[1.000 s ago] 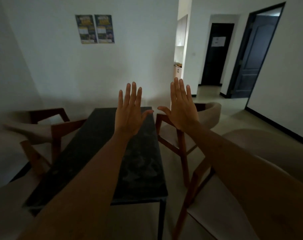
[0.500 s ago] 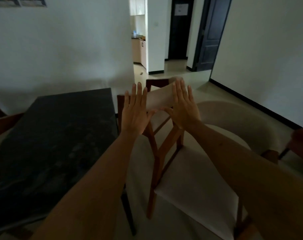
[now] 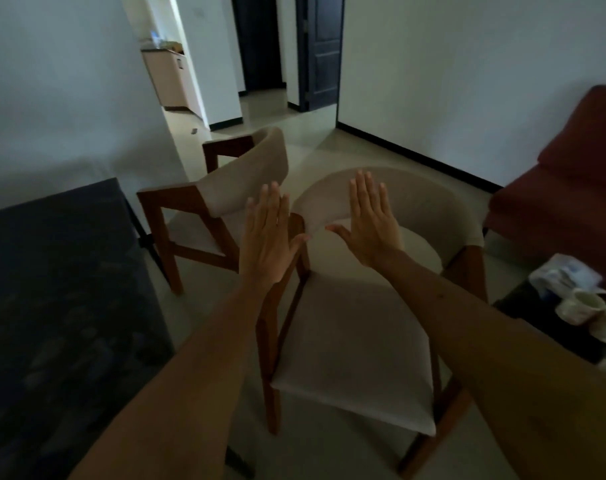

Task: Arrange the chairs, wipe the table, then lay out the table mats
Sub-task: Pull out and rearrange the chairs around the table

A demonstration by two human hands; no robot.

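Observation:
A dark marble-topped table [image 3: 62, 289] fills the left side. Two wooden chairs with beige cushions stand to its right: the near chair [image 3: 357, 358] right below my arms, the far chair [image 3: 225, 202] behind it, nearer the table's corner. My left hand [image 3: 268, 237] and my right hand [image 3: 371, 225] are held up flat in the air above the near chair, fingers straight, backs toward me. Neither hand touches or holds anything.
A dark red sofa [image 3: 564, 188] stands at the right. In front of it a low dark table [image 3: 551, 327] carries white cups [image 3: 589, 310] and a crumpled cloth [image 3: 564, 275]. A hallway with dark doors [image 3: 320, 50] opens at the back.
The view has swung right and down from the table to the two chairs on its right. Both hands stay raised and flat, still holding nothing.

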